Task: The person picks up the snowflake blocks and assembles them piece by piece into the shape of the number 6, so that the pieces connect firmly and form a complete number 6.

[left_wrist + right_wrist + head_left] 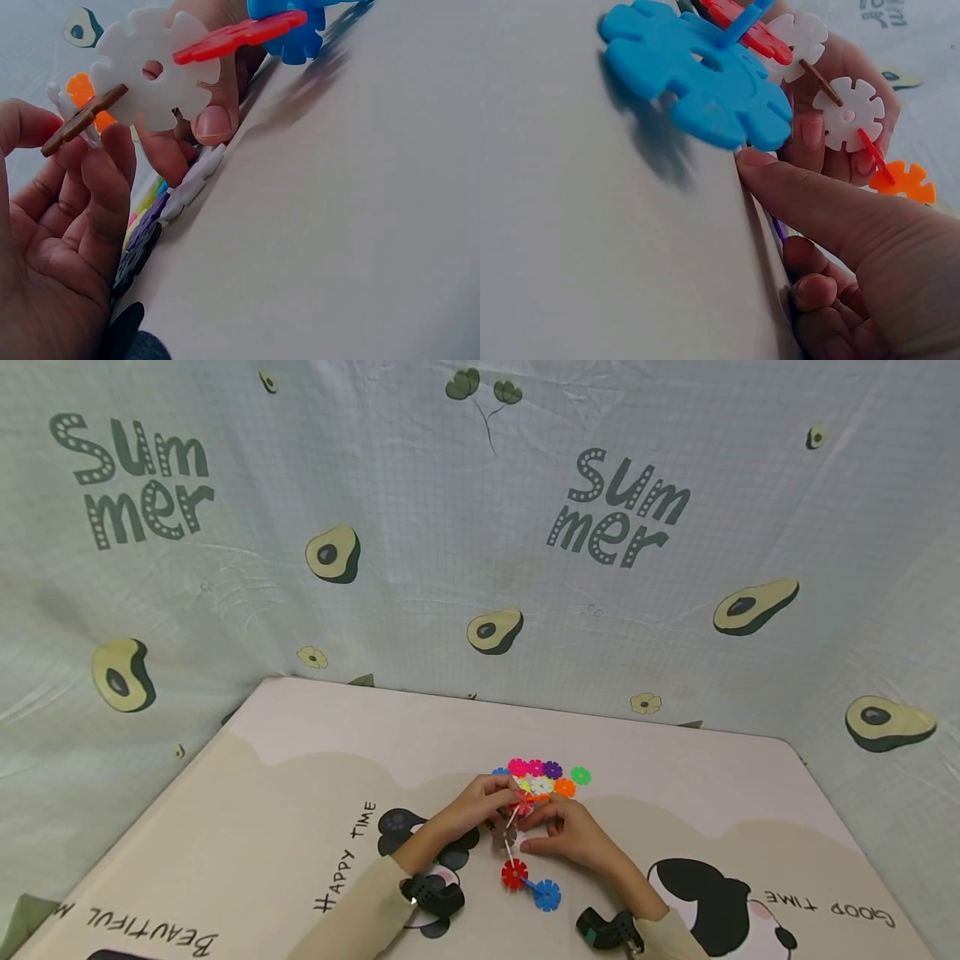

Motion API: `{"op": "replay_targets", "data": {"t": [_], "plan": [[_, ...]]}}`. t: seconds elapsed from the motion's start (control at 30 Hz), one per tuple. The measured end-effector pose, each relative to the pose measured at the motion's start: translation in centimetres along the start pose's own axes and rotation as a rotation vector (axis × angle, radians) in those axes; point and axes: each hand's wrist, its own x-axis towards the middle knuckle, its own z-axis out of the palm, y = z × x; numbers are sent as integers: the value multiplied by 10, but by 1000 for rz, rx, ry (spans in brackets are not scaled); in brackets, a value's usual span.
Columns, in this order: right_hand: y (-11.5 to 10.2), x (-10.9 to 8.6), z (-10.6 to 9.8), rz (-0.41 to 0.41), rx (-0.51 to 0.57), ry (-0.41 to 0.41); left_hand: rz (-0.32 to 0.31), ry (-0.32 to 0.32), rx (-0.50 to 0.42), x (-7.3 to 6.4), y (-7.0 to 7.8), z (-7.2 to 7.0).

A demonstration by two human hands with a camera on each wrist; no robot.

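My left hand (480, 800) pinches a chain of notched plastic interlocking discs, its fingertips at the brown disc (86, 120) in the left wrist view. Beyond the brown disc come a large white disc (124, 64), a red disc (514, 875) and a blue disc (547, 895) at the near end. Toward the other end, the right wrist view shows a smaller-looking white disc (847, 114), a red one edge-on and an orange disc (915, 182). Close beside the chain is my right hand (573, 837), thumb and fingers apart; no disc shows clearly gripped there.
Behind the hands lies a group of loose discs, among them a purple disc (552, 769), an orange disc (565, 787) and a green disc (581, 775). The table (262, 827) has a printed cover; a patterned curtain (420, 527) hangs behind it.
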Motion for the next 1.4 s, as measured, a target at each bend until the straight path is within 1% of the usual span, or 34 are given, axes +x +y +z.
{"op": "replay_targets", "data": {"t": [0.17, 0.33, 0.4, 0.47, 0.6, 0.73, 0.83, 0.93, 1.07, 1.2, 1.4], "plan": [[1, 0, 0, -29, -3, -7, 0, -11, -9, 0, 0, -1], [-5, -1, 1, -111, -67, -9, 1, -34, 21, 0, 1, -4], [-10, -2, 2, -148, -87, -8, -9, -48, 33, 0, 1, -5], [-13, -2, 2, -165, -87, -10, -21, -60, 31, 0, 2, -7], [-13, -1, 2, -148, -71, -19, -40, -72, 24, -1, 3, -13], [-6, 0, 1, -126, -36, -27, -54, -62, 33, -2, 4, -21], [-3, 0, -1, -104, 12, -30, -43, -70, 25, -3, 3, -26], [0, 0, -3, -49, 37, -27, -31, -88, 8, -3, 2, -30], [5, -1, -7, 25, 80, -20, -32, -99, 3, -3, 0, -32], [8, -1, -10, 54, 159, -14, -32, -106, 18, -3, -1, -32], [10, -1, -14, 102, 249, -5, -42, -112, 42, -2, 0, -31]]}}
